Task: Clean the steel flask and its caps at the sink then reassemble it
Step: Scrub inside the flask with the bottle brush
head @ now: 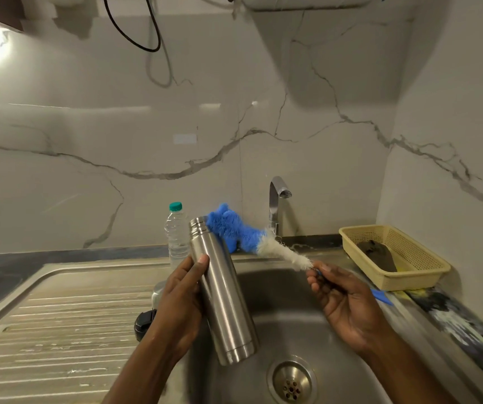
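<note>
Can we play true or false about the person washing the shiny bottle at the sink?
1. The left hand holds the steel flask. True.
2. The brush is pushed deep inside the flask. False: its blue and white bristles are all outside, beside the flask's mouth, and the right hand holds its handle.
3. The plastic bottle has a red cap. False: the cap is green.
4. A yellow basket sits to the right of the sink. True.
</note>
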Available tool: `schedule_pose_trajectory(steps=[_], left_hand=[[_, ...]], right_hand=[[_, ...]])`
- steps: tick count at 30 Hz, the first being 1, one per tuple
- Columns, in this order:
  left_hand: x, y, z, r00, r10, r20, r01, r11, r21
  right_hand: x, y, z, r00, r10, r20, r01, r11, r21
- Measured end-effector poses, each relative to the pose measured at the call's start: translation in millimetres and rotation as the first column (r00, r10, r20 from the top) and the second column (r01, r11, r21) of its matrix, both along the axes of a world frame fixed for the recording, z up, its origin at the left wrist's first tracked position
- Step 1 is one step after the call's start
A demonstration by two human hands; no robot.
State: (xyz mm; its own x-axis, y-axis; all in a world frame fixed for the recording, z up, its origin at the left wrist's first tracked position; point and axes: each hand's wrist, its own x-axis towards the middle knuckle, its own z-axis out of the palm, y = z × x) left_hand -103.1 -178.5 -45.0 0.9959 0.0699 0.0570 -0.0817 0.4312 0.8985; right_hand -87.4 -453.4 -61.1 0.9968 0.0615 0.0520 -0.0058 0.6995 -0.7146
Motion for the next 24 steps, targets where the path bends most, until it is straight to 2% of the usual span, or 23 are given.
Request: schedule_pose_trajectory(steps=[7,12,18,24], left_hand=[[-1.6,-7.9,-2.1,0.998,0.005,-0.056,-0.005,1.0,0.0],[-2.8,-10.8,-1.6,1.0,-0.009,0.005,0.009,0.995,0.102],[1.7,1.4,1.5,0.995,0.094,-0.019,-0.095,0.993,-0.064],[0.5,0.9,2.9,0.998,0.058,0.021,-0.056,0.997,-0.061]], right_hand=[[0.7,1.8,1.0,1.0,-0.009,0.022,0.011,0.999,-0.047],[-0.7,6.1,-1.0,1.0,0.011,0.021,-0.01,0.997,-0.071],[-1.9,-8.4,3.5,1.0,0.0,0.003,0.001,0.998,-0.068],[-0.9,3.5,0.2,1.0,0.01,0.004,-0.01,0.998,-0.065]])
